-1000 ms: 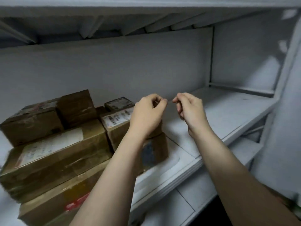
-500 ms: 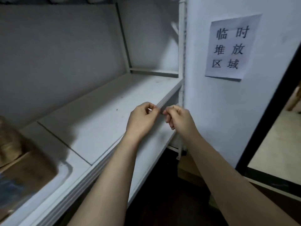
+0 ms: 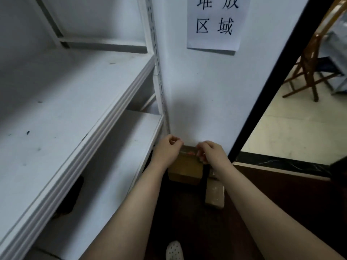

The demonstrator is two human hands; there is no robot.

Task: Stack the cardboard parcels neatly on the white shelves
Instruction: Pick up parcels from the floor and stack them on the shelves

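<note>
The white shelves fill the left. A cardboard parcel sits on the dark floor against the wall, just right of them. Above it the left hand and right hand hover, fingers curled; whether they pinch anything cannot be told.

White paper sign on wall: reads "区域"; upper line cut off, approx. "堆放".
</note>
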